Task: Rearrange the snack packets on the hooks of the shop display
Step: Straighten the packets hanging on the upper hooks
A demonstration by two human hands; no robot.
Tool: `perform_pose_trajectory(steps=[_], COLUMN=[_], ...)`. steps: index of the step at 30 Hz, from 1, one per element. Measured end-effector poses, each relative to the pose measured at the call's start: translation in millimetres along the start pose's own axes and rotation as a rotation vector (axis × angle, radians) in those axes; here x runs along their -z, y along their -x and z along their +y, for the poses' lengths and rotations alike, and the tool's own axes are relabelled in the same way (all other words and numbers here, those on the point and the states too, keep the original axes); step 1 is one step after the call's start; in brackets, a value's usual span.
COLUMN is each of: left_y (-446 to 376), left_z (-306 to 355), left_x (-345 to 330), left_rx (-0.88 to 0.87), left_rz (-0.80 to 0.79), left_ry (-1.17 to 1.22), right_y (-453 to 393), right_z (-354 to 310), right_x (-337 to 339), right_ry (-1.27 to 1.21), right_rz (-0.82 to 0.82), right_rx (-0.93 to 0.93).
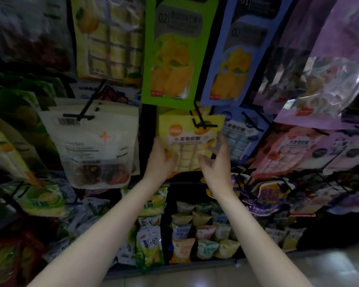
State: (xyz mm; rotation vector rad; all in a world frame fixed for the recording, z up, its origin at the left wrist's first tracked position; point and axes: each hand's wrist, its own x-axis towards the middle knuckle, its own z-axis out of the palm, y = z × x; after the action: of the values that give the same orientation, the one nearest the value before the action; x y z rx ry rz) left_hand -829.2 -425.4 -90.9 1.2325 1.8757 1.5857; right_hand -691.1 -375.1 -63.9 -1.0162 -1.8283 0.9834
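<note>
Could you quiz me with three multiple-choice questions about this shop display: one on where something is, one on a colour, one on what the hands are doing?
1. Where does the white packet with the barcode hang?
A. Left of the yellow packet
B. Right of the yellow packet
C. Directly above the yellow packet

2. What colour is the tall packet straight above the yellow packet?
A. Red
B. Green
C. Black

3. What is the left hand doing?
A. Hanging idle at the person's side
B. Resting on the floor
C. Holding the yellow packet's left edge

Answers:
1 A: the white packet hangs on the next hook to the left.
2 B: its border is bright green, with yellow fruit pictured.
3 C: its fingers wrap the packet's edge, while the right hand is spread open by the other side.
</note>
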Motion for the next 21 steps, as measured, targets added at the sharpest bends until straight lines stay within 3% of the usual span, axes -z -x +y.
perform_pose_trajectory(steps=[2,6,13,18,21], left_y=[26.8,52.8,39.0,24.2,19.7], left_z=[-5.2,2.0,-14.1,-12.2,-11.9], left_x=[-11.4,-31.1,-4.7,14.0,21.2], left_rx=[-0.04,-0.322,-0.142,0.003,0.022], left_rz=[-0.112,-0.291,-0.333,-0.149,-0.006], left_ry=[-0.016,-0.092,-0.153,-0.087,-0.185], right_y=[-0.3,-8.2,-16.1,-22.5,-23.5], right_z=[7.4,10.0,11.5,-2.0,-1.2], right_x=[-3.8,0.7,-1.0,-16.7,-24.6], right_ry=[-0.01,0.077,-0.044,-0.029,0.066], right_rz=[-0.1,-0.185,-0.327,-0.357,-0.36], right_rx=[-0.018,0.0,-0.05,0.019,0.032])
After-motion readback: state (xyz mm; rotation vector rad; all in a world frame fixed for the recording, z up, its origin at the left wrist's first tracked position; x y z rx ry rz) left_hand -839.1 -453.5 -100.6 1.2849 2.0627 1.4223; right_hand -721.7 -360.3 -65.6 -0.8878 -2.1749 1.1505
